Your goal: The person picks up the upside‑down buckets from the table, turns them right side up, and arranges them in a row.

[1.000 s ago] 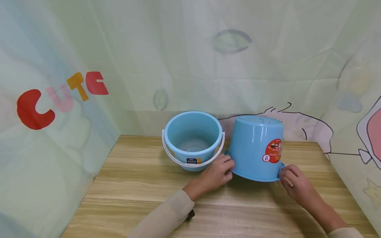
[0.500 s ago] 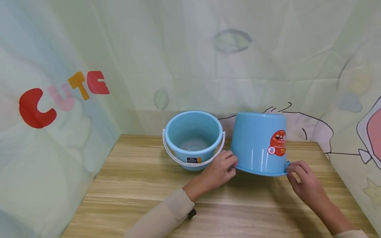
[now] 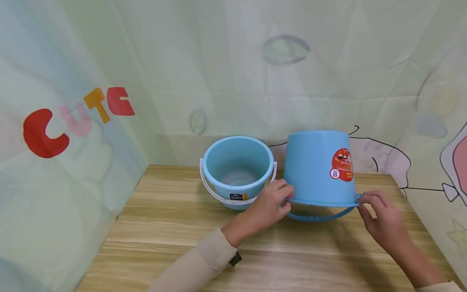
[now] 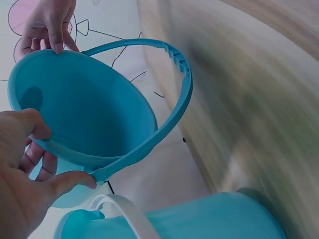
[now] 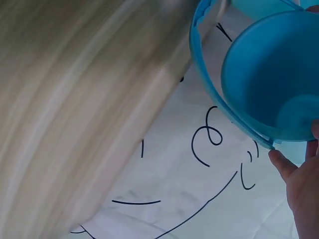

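Note:
A blue bucket (image 3: 315, 170) with a red sticker is held upside down above the table, its mouth facing down. Its blue handle (image 3: 314, 218) hangs below the rim. My left hand (image 3: 269, 205) grips the rim on the left, fingers and thumb either side of it in the left wrist view. On the opposite side my right hand (image 3: 383, 221) pinches the rim near the handle joint. The hollow inside of the bucket (image 5: 269, 69) shows in the right wrist view. A second, light blue bucket (image 3: 240, 162) with a white handle (image 3: 215, 194) stands upright just left of the held one.
The wood-grain table (image 3: 175, 227) runs up to a printed curtain (image 3: 233, 73) at the back and both sides. A dark strap (image 3: 235, 258) shows at the left wrist.
The inverted bucket has risen and shifted slightly right with both hands on its rim. Its blue handle has swung down into view below the rim. The upright bucket has stayed put.

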{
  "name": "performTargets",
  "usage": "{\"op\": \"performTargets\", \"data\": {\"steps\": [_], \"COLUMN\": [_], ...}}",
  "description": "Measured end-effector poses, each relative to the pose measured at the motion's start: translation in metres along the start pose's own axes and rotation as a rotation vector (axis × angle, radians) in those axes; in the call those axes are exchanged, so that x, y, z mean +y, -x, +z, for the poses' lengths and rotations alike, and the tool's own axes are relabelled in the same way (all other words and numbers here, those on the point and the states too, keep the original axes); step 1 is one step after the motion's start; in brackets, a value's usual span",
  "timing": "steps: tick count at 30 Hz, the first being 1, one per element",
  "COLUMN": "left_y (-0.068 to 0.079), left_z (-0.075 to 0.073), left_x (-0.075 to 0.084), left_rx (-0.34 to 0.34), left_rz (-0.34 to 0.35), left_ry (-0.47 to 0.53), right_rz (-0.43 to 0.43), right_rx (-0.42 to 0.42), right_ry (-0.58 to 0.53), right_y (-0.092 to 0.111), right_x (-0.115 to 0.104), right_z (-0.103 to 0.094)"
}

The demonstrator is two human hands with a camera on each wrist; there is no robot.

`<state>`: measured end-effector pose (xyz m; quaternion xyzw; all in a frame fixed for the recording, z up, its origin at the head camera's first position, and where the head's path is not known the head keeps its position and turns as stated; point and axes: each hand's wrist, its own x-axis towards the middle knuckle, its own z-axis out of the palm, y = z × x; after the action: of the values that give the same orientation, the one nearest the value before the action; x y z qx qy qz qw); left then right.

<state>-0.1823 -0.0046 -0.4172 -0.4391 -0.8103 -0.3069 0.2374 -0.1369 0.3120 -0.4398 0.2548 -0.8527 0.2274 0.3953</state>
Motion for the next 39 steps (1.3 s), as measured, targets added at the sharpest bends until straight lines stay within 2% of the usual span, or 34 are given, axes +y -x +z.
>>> {"op": "performTargets", "data": {"steps": [7,13,23,26,32,39], "left_y": [-0.005,-0.008,-0.013,-0.014,-0.017,-0.020], "left_z": [-0.009,-0.016,-0.021,-0.023,-0.027,-0.034], "left_x": [0.001,0.001,0.005,0.008,0.014,0.018], "left_rx": [0.011,0.023,0.032,0.035,0.019,-0.002], "left_rz": [-0.031,-0.014,0.000,0.002,-0.014,-0.046], "left_ry": [0.021,0.042,0.018,0.015,0.003,0.009], "right_rz": [-0.027,-0.058,-0.096,-0.087,-0.044,-0.007], "right_rx": [0.028,0.031,0.059,0.043,-0.044,-0.074], "right_ry": [-0.003,0.003,-0.006,0.012,0.083,0.045], "right_y": [-0.006,-0.010,-0.018,-0.020,-0.025,-0.034], "right_x": [-0.001,-0.004,-0.007,-0.010,-0.014,-0.017], "right_z": [-0.001,-0.003,-0.011,-0.017,-0.028,-0.034]}}
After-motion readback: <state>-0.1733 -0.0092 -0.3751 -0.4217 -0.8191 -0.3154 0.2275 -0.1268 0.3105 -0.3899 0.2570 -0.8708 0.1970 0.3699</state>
